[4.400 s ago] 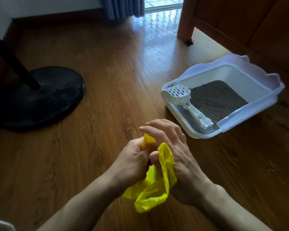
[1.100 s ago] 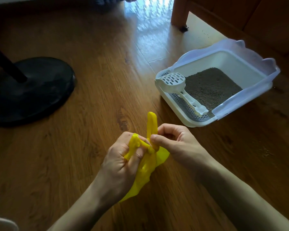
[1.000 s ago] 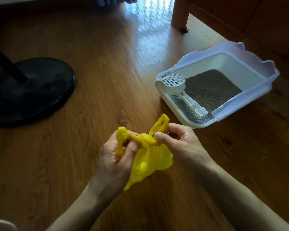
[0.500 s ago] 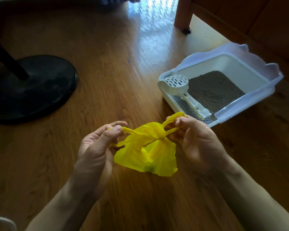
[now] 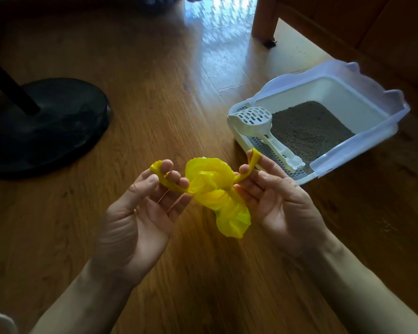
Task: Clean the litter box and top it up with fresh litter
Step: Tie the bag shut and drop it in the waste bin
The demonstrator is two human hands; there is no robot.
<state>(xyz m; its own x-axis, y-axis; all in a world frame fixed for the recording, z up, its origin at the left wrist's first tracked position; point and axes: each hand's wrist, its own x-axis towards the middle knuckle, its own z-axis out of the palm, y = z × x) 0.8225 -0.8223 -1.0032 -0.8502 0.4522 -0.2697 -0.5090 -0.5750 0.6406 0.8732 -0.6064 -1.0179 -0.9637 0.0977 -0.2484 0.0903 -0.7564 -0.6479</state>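
Head view: left hand (image 5: 140, 213) and right hand (image 5: 278, 203), palms up, each w/ one handle loop of yellow bag (image 5: 215, 189) hooked round curled fingers; bag hangs bunched between them above floor (image 5: 155, 80). Litter box (image 5: 362, 97) sits on floor, front-right, near right hand; scoop (image 5: 256, 120) rests on its grated ledge, litter (image 5: 309, 131) inside.

Risks (est.):
- Thin film may tear if loops pulled apart hard.
- Loop on left fingertips may slip off; bag drops.
- Bag stays bunched → waste misses opening.
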